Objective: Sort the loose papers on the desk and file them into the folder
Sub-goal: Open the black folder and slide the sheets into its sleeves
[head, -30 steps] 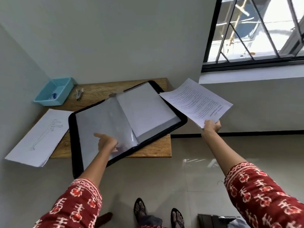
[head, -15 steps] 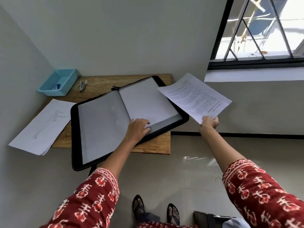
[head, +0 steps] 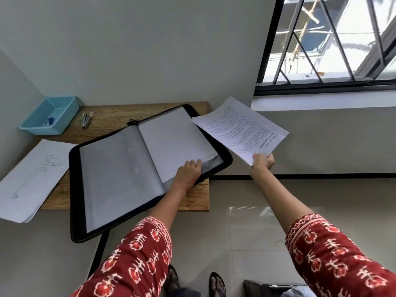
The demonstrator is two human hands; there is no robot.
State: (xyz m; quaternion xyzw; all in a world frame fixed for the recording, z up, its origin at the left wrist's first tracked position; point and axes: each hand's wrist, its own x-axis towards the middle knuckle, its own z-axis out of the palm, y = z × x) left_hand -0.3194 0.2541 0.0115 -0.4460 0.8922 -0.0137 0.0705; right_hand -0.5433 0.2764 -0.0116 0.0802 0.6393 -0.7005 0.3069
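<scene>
Folder [head: 120, 174] lies open on desk [head: 192, 198], overhanging its near edge. Left of folder: drawing sheet [head: 30, 181]; blue tray [head: 49, 114] behind that. Left hand [head: 188, 174] rests on folder's right-page stack, fingers fairly straight. Right of folder: right hand [head: 262, 165] pinches printed paper [head: 240, 129], off desk.

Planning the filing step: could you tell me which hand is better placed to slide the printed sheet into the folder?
Probably the right hand: it pinches the printed sheet beside the folder; the left hand rests on the sleeves.
</scene>
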